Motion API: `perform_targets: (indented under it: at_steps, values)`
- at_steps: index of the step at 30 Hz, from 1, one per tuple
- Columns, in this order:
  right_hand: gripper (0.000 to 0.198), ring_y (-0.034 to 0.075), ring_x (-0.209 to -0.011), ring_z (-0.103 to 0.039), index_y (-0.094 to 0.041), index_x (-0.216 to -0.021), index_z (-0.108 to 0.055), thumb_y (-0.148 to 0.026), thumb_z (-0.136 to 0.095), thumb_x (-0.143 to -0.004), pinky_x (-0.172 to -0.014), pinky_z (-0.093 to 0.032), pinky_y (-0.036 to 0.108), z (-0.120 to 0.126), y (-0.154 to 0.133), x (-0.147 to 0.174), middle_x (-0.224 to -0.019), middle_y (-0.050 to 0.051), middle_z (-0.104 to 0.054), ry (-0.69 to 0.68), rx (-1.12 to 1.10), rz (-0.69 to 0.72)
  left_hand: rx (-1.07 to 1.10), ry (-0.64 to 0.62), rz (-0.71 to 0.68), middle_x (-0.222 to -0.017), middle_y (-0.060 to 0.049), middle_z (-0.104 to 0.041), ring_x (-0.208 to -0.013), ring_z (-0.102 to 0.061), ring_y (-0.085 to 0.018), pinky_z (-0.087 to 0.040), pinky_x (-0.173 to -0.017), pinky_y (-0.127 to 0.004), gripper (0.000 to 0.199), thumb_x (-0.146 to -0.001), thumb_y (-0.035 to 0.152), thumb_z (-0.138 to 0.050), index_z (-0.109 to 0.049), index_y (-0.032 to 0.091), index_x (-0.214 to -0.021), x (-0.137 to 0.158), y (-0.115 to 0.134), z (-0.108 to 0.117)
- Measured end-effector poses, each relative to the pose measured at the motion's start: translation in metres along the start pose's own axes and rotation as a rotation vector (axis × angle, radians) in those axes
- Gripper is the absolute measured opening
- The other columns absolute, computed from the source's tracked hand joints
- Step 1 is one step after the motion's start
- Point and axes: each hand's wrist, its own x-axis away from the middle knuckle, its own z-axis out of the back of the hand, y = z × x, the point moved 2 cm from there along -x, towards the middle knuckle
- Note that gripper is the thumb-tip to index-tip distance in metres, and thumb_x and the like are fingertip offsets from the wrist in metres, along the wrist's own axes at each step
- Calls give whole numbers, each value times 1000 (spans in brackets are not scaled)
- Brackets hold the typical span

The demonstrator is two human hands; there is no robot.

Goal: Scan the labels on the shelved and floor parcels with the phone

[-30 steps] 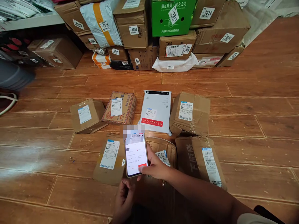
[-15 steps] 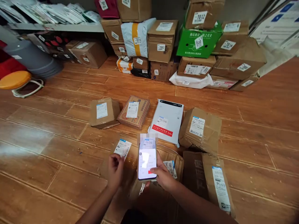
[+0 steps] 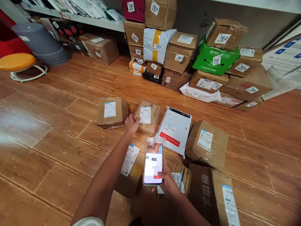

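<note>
My left hand (image 3: 133,124) reaches forward, its fingers closed on the left edge of a flat cardboard box (image 3: 154,122) with a striped border and a white label. In my right hand (image 3: 167,179) is a smartphone (image 3: 152,168), held upright with the thumb over a red button on its lit screen. Left of the striped box sits another cardboard box (image 3: 101,111), and right of it lies a white mailer bag (image 3: 180,124) with a red band. Below my left forearm, a labelled carton (image 3: 138,163) is partly hidden. Another carton (image 3: 185,166) lies behind the phone.
Two more cartons, one tan (image 3: 218,147) and one dark-sided (image 3: 202,188), sit at the right. Stacked parcels with a green box (image 3: 207,59) line the back under a shelf (image 3: 103,23). A yellow stool (image 3: 17,61) and a grey bin (image 3: 39,40) stand at the left.
My left hand has moved forward from the near carton's label to the striped box. The phone stays in my right hand, and its screen has changed. The camera view has shifted.
</note>
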Motion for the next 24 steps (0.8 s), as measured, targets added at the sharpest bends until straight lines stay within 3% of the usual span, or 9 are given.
perform_targets:
  at_steps: [3, 6, 8, 12, 16, 24]
  values:
    - [86, 22, -63, -67, -33, -147, -22, -30, -66, -73, -34, -50, 24, 3, -2, -9, -101, 7, -69, 52, 36, 0, 20, 21, 16, -130, -24, -55, -126, -45, -36, -28, -109, -53, 72, -89, 45, -55, -33, 4, -144, 28, 0, 0]
    - [76, 21, -60, -66, -30, -146, -27, -38, -63, -79, -32, -48, 24, 1, -13, -27, -98, 6, -69, 124, 109, 33, 29, 164, -42, -138, -18, -49, -132, -39, -29, -23, -113, -47, 56, -94, 37, -48, -33, 12, -142, 77, -5, 19]
    - [68, 21, -60, -65, -30, -144, -31, -45, -59, -84, -31, -46, 24, -4, -24, -45, -95, 5, -69, 153, 146, 58, 30, 276, -154, -126, -13, -54, -122, -45, -28, -31, -107, -48, 38, -94, 35, -49, -45, 19, -128, 116, -11, 33]
    - [59, 20, -57, -64, -28, -137, -41, -56, -54, -87, -29, -45, 23, -22, -47, -85, -87, 3, -68, 145, 172, 107, 73, 224, -237, -100, -7, -52, -97, -50, -26, -40, -90, -44, 18, -90, 31, -56, -51, 22, -104, 174, -32, 41]
    - [49, 18, -59, -64, -29, -131, -45, -57, -49, -91, -31, -46, 22, -44, -67, -111, -91, 2, -68, 132, 176, 157, 299, 257, -136, -91, -3, -49, -87, -50, -20, -41, -80, -35, 12, -90, 28, -55, -46, 23, -96, 183, -46, 38]
    - [48, 17, -59, -64, -27, -125, -49, -59, -50, -89, -27, -40, 19, -68, -77, -119, -96, 3, -68, 107, 214, 214, 335, 235, -177, -89, -1, -49, -84, -50, -18, -40, -78, -33, 10, -90, 26, -55, -46, 23, -91, 177, -43, 40]
